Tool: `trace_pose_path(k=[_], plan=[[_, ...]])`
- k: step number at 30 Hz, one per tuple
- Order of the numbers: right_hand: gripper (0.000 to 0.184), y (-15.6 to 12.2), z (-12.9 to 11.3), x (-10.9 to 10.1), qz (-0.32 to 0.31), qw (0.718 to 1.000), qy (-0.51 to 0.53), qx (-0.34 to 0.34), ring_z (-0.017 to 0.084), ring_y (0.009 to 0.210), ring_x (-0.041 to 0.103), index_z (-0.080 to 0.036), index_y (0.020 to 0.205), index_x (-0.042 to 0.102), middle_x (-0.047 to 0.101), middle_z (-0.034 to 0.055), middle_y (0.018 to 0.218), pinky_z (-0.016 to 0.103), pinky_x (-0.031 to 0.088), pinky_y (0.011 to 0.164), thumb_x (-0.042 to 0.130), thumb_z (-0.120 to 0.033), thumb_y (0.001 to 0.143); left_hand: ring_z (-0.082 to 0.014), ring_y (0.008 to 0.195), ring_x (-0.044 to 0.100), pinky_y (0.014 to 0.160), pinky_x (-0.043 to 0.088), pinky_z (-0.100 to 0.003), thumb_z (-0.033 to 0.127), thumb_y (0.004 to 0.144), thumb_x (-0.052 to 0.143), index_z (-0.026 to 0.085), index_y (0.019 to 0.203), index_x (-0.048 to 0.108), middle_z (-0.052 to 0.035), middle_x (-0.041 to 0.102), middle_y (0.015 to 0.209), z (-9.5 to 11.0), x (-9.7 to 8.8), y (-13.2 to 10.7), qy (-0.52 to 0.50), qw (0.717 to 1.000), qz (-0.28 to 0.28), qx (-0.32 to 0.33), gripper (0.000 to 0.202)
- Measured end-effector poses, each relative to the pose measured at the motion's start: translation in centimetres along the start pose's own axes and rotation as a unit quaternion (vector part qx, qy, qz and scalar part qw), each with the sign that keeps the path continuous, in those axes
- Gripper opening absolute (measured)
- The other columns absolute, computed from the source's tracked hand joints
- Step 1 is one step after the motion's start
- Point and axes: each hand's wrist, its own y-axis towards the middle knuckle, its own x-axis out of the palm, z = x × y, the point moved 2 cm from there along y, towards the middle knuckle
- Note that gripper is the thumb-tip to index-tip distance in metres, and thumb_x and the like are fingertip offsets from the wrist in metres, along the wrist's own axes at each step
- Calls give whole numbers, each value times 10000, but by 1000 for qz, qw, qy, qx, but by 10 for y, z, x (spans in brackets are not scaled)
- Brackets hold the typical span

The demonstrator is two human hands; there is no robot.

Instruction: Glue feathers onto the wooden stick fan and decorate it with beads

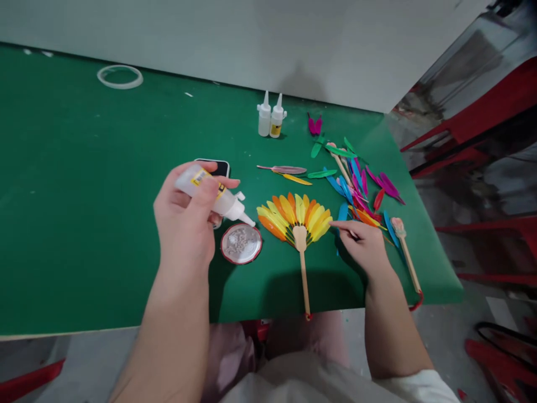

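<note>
Head view: the feather fan lies just left of right fingers, index extended, while left fingers grip a bottle.

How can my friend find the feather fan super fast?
Start at the green table and look along its near edge. Right of the round, red-rimmed disc lies the feather fan, its wooden handle pointing toward that edge. Only it has yellow and orange feathers spread in a half circle; the loose feathers farther right lie in a mixed-colour jumble.
</note>
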Motion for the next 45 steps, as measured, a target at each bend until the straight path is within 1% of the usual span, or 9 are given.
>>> trace_pose_path(k=[5,17,25,33,35,37,41,42,45], plan=[[321,1,-1,10,-44,998,-22,-46,129,638,621,-227,891,722,713,14,779,229,461,574,454,-129,744,-74,389,488,287,211,-181,390,699,676,162,858,606,-26,685,661,1,1,1,-3,1000,-7,-2,286],[309,3,1,11,-60,997,-30,-40,150,708,645,-215,927,711,718,32,824,258,488,638,463,-144,757,-84,419,482,319,206,-212,306,728,667,162,857,616,-37,670,653,8,-3,0,-23,1000,-15,-8,199],[265,3,1,14,-44,997,-35,-49,145,737,643,-208,937,701,711,36,840,244,482,664,493,-168,777,-82,427,487,323,212,-210,323,723,664,167,863,612,-34,680,674,8,-2,1,-16,1000,-16,-14,216],[187,10,-3,9,7,999,-30,-39,117,624,545,-177,853,680,620,27,713,226,415,587,534,-284,808,-85,369,449,301,182,-225,333,714,639,193,813,631,-4,637,561,9,5,-4,7,1000,-12,-6,172],[210,4,-9,6,27,998,-51,-1,103,547,491,-175,745,650,569,0,611,219,375,540,540,-344,805,-91,377,463,303,197,-226,354,703,643,204,801,633,-1,634,559,8,6,-4,19,1000,-9,-9,179],[338,-10,-23,7,28,995,-93,26,89,476,418,-180,585,564,487,-24,505,219,313,490,519,-432,806,-100,397,486,314,228,-229,368,697,647,211,799,636,-5,635,571,7,6,-4,28,999,-8,-14,187],[490,-46,-63,26,-51,983,-176,-29,75,407,361,-184,485,463,447,-30,427,242,202,448,507,-598,744,-111,426,511,335,260,-238,373,703,644,239,818,645,-13,641,607,6,3,-4,41,999,-15,-15,177],[475,-52,-71,32,-69,978,-189,-46,76,401,368,-184,503,481,466,-26,430,250,178,444,503,-590,750,-111,431,514,336,259,-238,367,705,643,242,820,647,-15,642,613,6,3,-4,42,999,-17,-13,170],[336,-60,-84,46,-81,970,-226,-47,77,394,398,-182,532,524,535,-14,460,263,134,445,493,-379,803,-106,432,516,333,254,-234,332,708,637,224,818,652,-16,647,602,7,2,-5,31,999,-19,-8,155]])
